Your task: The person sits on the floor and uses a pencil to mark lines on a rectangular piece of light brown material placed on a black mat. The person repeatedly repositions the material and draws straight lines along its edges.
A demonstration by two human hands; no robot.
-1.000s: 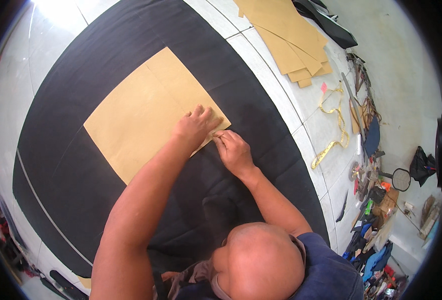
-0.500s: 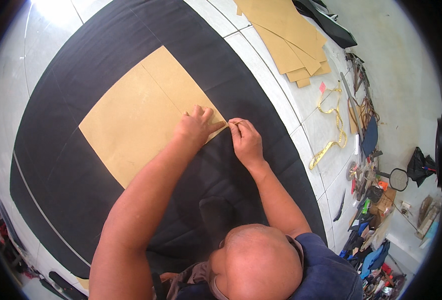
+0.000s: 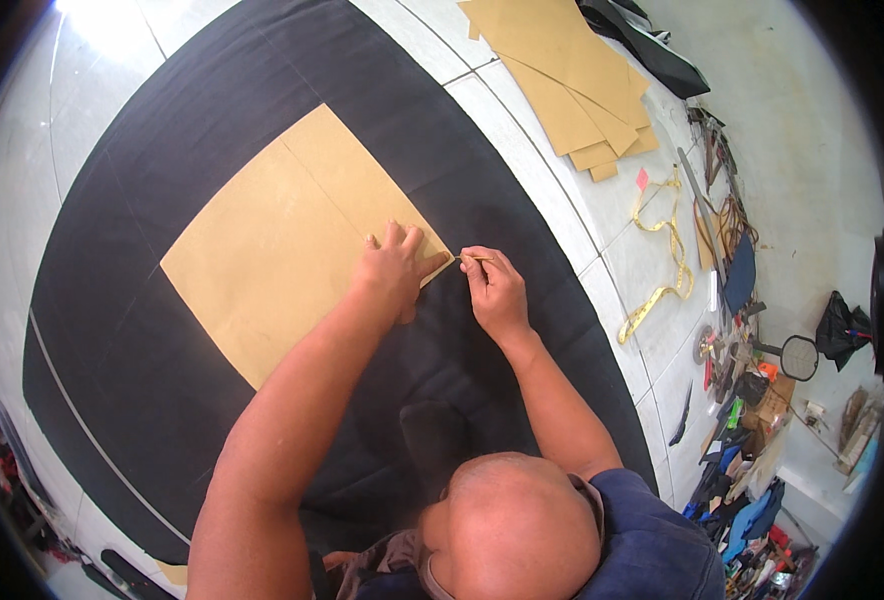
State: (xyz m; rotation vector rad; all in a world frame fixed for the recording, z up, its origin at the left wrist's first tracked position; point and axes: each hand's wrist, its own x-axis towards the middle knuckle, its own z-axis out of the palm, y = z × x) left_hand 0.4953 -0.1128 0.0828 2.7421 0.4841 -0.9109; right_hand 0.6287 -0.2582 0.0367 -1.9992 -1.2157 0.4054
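Observation:
A square sheet of brown card (image 3: 272, 220) lies on a large spread of black fabric (image 3: 362, 440). My left hand (image 3: 394, 270) presses on the card near its right corner, fingers spread. Just beyond that corner, over the black fabric, my right hand (image 3: 497, 290) pinches a thin, yellowish pen-like stick (image 3: 480, 259). Its tip points at the card's corner, close to my left fingers. Whether the tip touches the card or the fabric, I cannot tell. A faint straight line runs across the card, and thin pale lines show on the fabric.
Several brown card pieces (image 3: 567, 85) are stacked at the upper right on white floor tiles (image 3: 522, 150). A yellow tape measure (image 3: 677, 250) lies curled to the right. Along the right wall are cluttered tools, cloth scraps (image 3: 752, 515) and a round-headed racket (image 3: 798, 357).
My right hand has drawn slightly away from the card's corner, so more of the thin stick shows. My left hand stays on the card. The whole view has shifted slightly.

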